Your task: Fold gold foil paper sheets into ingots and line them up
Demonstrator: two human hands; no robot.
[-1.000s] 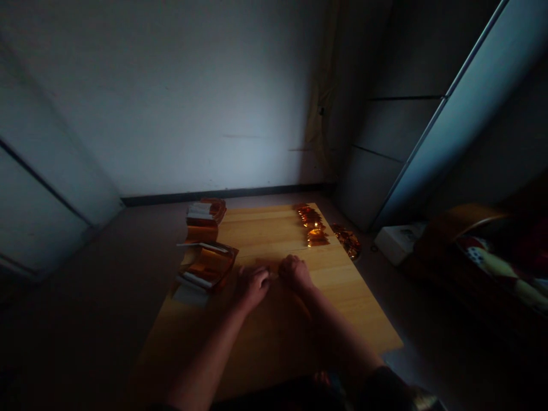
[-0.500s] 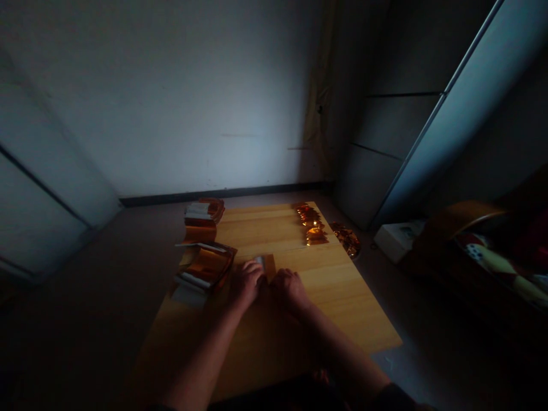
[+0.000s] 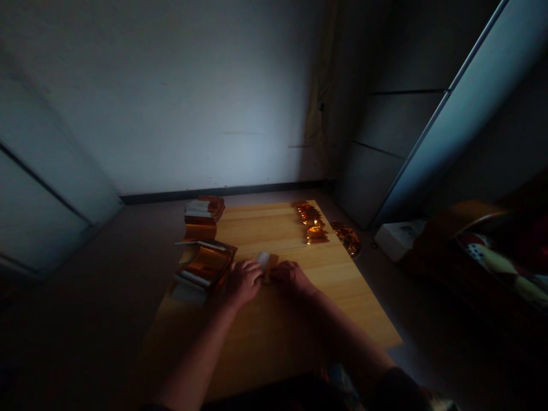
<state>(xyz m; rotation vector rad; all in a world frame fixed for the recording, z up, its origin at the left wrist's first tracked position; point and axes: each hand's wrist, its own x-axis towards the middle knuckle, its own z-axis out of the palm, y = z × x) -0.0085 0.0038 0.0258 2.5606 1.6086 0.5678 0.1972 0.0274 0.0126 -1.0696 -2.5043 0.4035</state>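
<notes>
A small sheet of gold foil paper, with a whitish strip on its left part, lies on the wooden table between my hands. Fingers curled, my left hand is closed at the sheet's left edge. On the other side, my right hand is closed around the right edge, its fingertips bent under. Both thumbs and the sheet's near part are dim and mostly hidden. Just left of my left hand sits a stack of curved gold foil sheets with pale edges.
Farther back on the left lies another stack of foil sheets. A row of shiny folded foil pieces lies at the table's right rear. Beyond the right edge, more foil pieces sit lower down, near a white box.
My left hand has shifted slightly left, and the hands are a little farther apart. More of the sheet's whitish strip shows, and the sheet is turned slightly.
</notes>
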